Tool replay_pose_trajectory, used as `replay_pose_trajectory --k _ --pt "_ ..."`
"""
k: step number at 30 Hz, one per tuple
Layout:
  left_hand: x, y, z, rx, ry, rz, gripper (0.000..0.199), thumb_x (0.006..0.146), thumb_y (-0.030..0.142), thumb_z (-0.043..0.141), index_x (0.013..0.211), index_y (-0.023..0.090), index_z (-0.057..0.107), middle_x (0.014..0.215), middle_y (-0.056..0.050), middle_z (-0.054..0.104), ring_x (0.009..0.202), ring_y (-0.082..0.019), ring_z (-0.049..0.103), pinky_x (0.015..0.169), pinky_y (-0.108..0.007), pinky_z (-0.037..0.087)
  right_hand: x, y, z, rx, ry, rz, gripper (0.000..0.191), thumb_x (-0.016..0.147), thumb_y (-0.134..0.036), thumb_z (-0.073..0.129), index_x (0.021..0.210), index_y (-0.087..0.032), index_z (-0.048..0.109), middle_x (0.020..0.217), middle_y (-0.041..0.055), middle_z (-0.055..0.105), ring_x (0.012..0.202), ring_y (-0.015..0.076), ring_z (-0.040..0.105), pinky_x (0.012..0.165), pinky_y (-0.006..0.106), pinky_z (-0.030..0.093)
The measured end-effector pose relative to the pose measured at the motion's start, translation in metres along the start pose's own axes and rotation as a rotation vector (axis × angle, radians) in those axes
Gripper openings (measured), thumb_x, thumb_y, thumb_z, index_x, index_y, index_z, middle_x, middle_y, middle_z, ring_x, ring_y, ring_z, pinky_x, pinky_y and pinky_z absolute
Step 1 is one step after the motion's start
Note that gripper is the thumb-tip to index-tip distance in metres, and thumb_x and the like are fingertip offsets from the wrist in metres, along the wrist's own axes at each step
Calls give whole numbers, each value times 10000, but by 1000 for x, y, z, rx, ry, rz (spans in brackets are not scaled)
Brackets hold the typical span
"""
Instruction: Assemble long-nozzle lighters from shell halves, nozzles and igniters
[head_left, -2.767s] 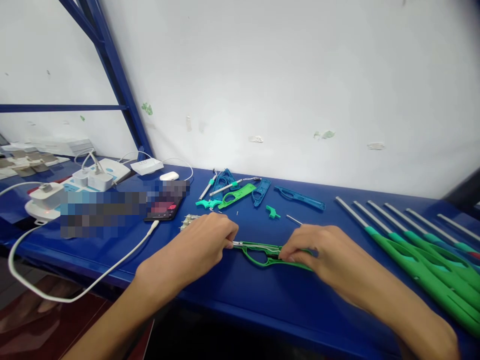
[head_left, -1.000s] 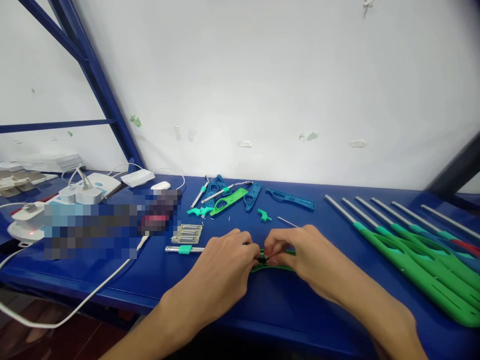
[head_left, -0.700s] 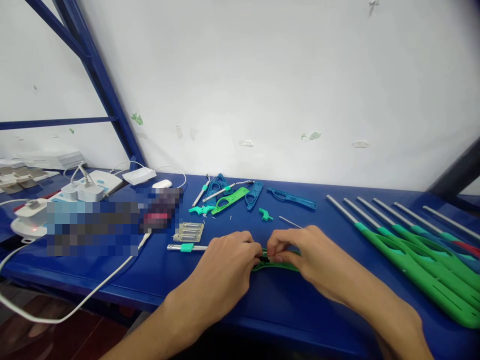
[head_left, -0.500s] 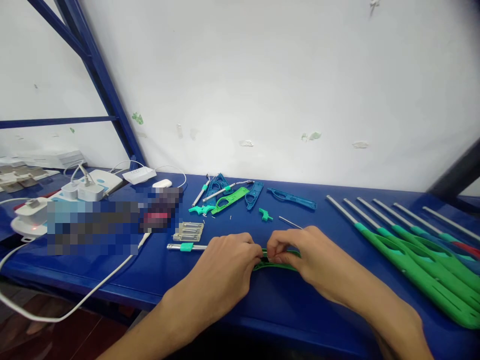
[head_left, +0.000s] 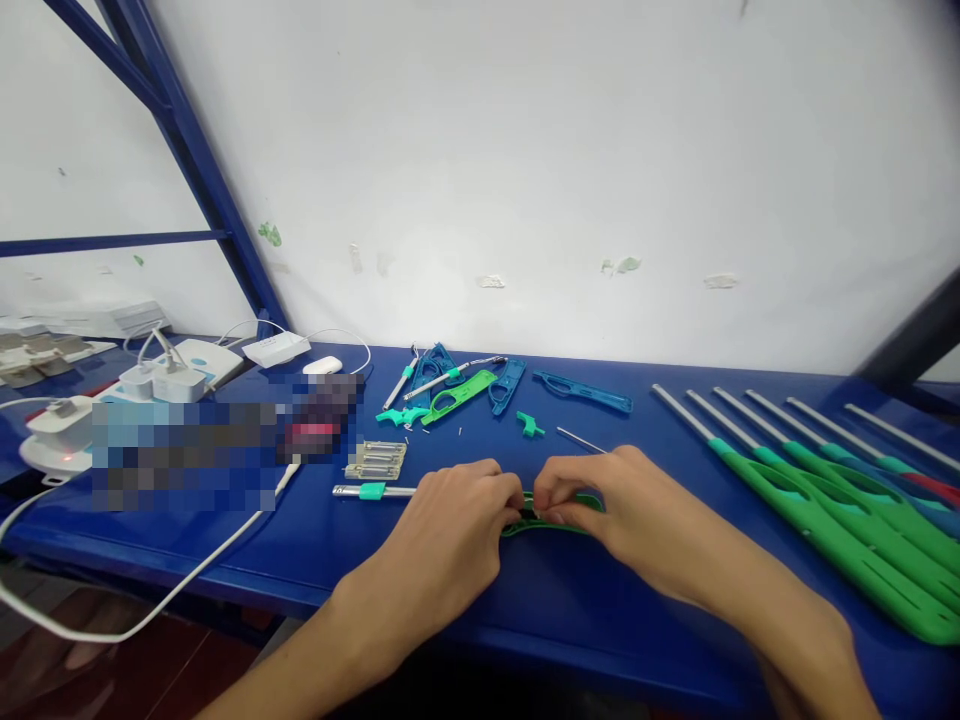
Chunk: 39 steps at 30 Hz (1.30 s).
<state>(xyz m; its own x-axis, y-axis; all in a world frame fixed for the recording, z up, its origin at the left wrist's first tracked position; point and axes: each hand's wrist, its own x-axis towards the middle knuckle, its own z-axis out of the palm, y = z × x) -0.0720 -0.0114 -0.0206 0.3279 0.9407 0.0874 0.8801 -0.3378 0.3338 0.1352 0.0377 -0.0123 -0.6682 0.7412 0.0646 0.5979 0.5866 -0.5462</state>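
Observation:
A green handle shell [head_left: 559, 528] lies on the blue table between my hands. My left hand [head_left: 465, 515] is closed over its left part, where a silver tube with a teal collar [head_left: 373, 491] sticks out to the left. The fingers of my right hand [head_left: 592, 495] are pinched at the middle of the shell; whatever small piece they hold is hidden. Just behind my right hand lies a thin metal rod [head_left: 581, 439]. A loose teal trigger piece [head_left: 529, 425] lies farther back.
Blue shells [head_left: 583, 392], a light green shell [head_left: 459, 396] and silver tubes lie at the back. Clear cartridges [head_left: 376, 460] are left of centre. Several long green lighters [head_left: 840, 530] lie right. A power strip [head_left: 60, 455] and white cable [head_left: 217, 555] are left.
The view has shifted slightly. Both hands stay at the green shell, with only small movements of the fingers.

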Motion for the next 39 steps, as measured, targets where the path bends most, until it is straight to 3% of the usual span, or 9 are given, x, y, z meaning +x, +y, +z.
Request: replay_pose_trajectory --k 11,16,19,22,25,28,33,39 --pt "-4 1 2 73 -15 31 287 1004 92 472 949 218 723 936 -53 713 803 -212 686 669 -317 430 3 4 4 37 -17 28 159 943 -231 592 910 -312 724 870 -21 772 866 207 696 714 263 469" --pt "-4 -6 -12 150 58 33 301 1017 148 499 916 238 768 857 -49 736 802 -195 700 722 -272 487 6 5 6 8 -50 82 168 954 -228 597 877 -336 700 856 -79 762 781 164 672 679 258 416" --pt "0 -28 -31 238 160 -61 282 1024 171 499 1007 230 775 937 -72 757 902 -232 713 797 -304 514 7 4 6 5 -58 92 166 958 -242 602 857 -338 693 846 -93 762 762 152 668 675 260 404" --pt "4 -63 -52 322 229 -188 287 1033 180 485 1065 208 769 1043 -107 754 996 -292 704 813 -361 521 7 1 6 11 -63 106 157 966 -270 604 872 -350 700 851 -93 765 746 151 665 664 265 399" --pt "5 -99 -64 393 219 -282 243 997 145 540 1091 165 763 1060 -149 736 1101 -348 671 827 -391 526 5 -1 5 14 -65 118 168 974 -272 593 880 -354 706 850 -87 763 747 152 658 653 269 392" --pt "4 -124 -67 418 148 -320 219 970 153 622 1146 184 747 1119 -141 721 1127 -331 668 851 -400 545 5 -2 5 22 -63 118 174 977 -262 585 879 -349 699 862 -89 759 751 145 647 649 268 388" --pt "9 -139 -61 423 53 -358 203 1018 305 645 1154 161 688 1096 -65 712 1006 -219 697 895 -425 588 6 -3 6 20 -64 98 172 986 -273 576 877 -347 686 860 -96 749 754 139 643 651 269 384" --pt "11 -144 -57 441 23 -395 258 1015 359 656 1172 155 673 1142 -77 699 1003 -217 697 877 -418 602 7 -2 6 -21 -61 75 170 992 -285 578 865 -345 674 823 -108 734 729 134 618 646 269 365"
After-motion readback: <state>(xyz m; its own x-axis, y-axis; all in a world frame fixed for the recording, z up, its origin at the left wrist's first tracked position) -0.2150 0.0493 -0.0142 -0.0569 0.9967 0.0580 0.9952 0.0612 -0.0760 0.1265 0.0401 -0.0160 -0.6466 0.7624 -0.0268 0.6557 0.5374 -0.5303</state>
